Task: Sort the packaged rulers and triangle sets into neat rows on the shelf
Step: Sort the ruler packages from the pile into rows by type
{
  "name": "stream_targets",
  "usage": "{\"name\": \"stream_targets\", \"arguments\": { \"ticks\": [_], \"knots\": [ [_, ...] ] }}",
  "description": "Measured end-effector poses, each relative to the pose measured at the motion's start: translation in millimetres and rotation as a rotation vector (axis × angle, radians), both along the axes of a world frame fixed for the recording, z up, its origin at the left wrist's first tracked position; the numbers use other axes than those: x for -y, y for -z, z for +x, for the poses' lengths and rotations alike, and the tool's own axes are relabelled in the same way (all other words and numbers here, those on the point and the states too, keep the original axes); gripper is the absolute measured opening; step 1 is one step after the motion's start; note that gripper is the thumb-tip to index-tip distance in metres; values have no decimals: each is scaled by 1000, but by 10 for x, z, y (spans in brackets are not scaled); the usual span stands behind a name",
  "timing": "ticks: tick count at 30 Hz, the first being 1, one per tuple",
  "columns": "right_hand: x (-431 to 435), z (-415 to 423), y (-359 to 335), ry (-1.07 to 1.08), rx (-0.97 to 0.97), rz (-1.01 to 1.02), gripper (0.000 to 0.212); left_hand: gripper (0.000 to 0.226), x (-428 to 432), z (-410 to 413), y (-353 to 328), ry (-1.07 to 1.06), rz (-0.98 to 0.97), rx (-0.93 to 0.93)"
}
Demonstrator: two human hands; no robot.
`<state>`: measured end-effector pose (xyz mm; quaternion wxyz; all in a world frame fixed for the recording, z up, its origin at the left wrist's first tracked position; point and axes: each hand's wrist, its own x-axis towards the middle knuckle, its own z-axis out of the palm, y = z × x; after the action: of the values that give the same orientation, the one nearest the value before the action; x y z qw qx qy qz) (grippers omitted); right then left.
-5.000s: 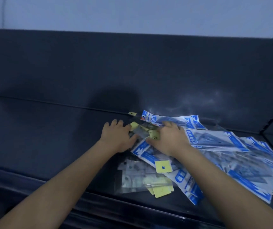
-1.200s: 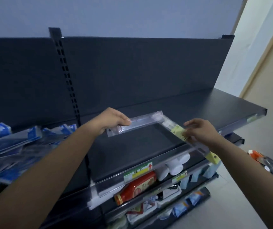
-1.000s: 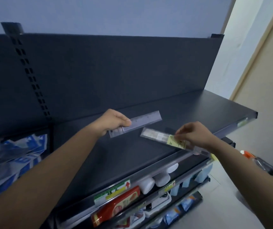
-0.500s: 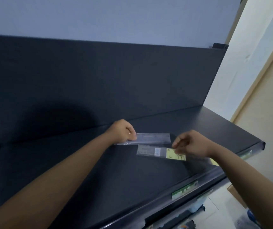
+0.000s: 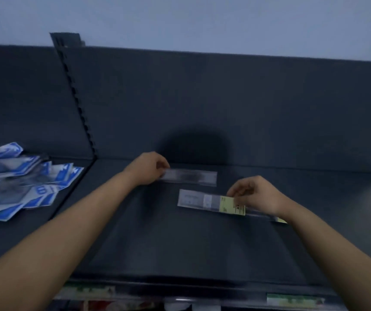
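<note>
Pinching on both sides: left hand [image 5: 151, 168] has thumb and fingers curled on the left end of the far ruler pack [image 5: 191, 178]. Right hand [image 5: 256, 194] pinches the near ruler pack [image 5: 199, 199] right at its yellow label [image 5: 231, 205].

Both packs are low over the dark shelf [image 5: 180, 243], long sides running left-right. The far one is close to the back panel [image 5: 225, 108], and the near one is just in front of it, apart, not touching. Frame is blurred, so I can't tell whether either pack is fully flat on the shelf or slightly lifted; they look down or nearly down.

Step, as I read it: placing the first two ruler packs to start the rows. Task is early. The blue-and-white triangle sets [image 5: 22, 180] lie in a loose fanned heap on the next bay, left of the slotted upright [image 5: 76, 97], unsorted.

Next move, my call: the near pack sits offset to the right and slightly skewed against the far one. It needs a nudge left and a small turn to line the ends up, then both pinches released without dragging the slippery sleeves. After that, back to the heap for more.
</note>
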<state>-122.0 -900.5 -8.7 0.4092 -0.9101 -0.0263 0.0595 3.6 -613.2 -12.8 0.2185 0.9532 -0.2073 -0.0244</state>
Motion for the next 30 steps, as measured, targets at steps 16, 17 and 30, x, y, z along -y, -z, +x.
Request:
{"name": "stream_targets", "arguments": {
  "ticks": [16,17,30],
  "knots": [
    [-1083,604,181,111,0,77,7,29,-1190,702,228,178,154,143],
    [-1101,623,175,119,-1,75,7,32,-1212,701,241,214,187,170],
    [-660,476,-138,148,29,48,13,33,-246,259,-142,428,-190,-20]
  ]
}}
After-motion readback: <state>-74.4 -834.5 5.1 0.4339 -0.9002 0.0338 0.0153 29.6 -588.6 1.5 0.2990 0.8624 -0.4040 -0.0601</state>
